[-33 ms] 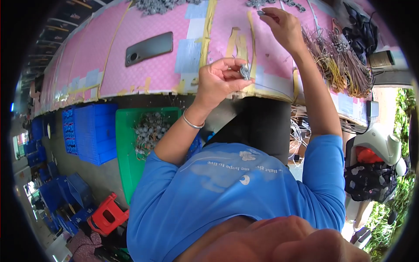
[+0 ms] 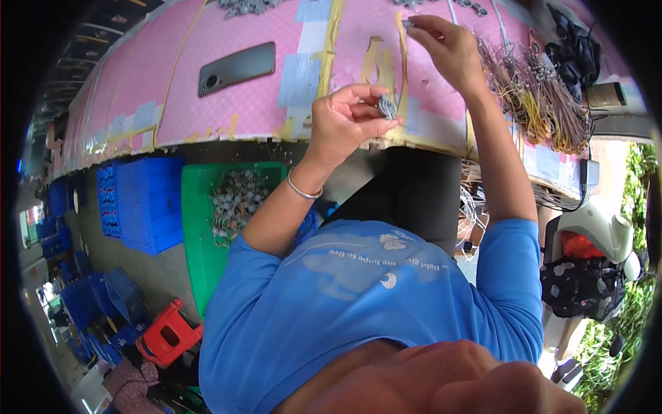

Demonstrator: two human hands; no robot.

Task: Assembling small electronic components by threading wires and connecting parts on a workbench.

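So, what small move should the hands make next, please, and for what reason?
Probably bring the right hand nearer to the left hand. The right pinches a small grey piece toward the table's far side, while the left holds a grey part by the near edge, well apart.

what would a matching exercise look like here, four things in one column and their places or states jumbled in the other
Column one:
1. bare left hand
2. dark rectangular phone
3. green plastic bin
4. loose bundle of thin brown and yellow wires

Column two:
A. below the table's edge, with round grey parts inside
B. on the pink table, in the picture's right half
C. holding a small grey object
D. on the table, in the picture's left half

Pairs: 1-C, 2-D, 3-A, 4-B
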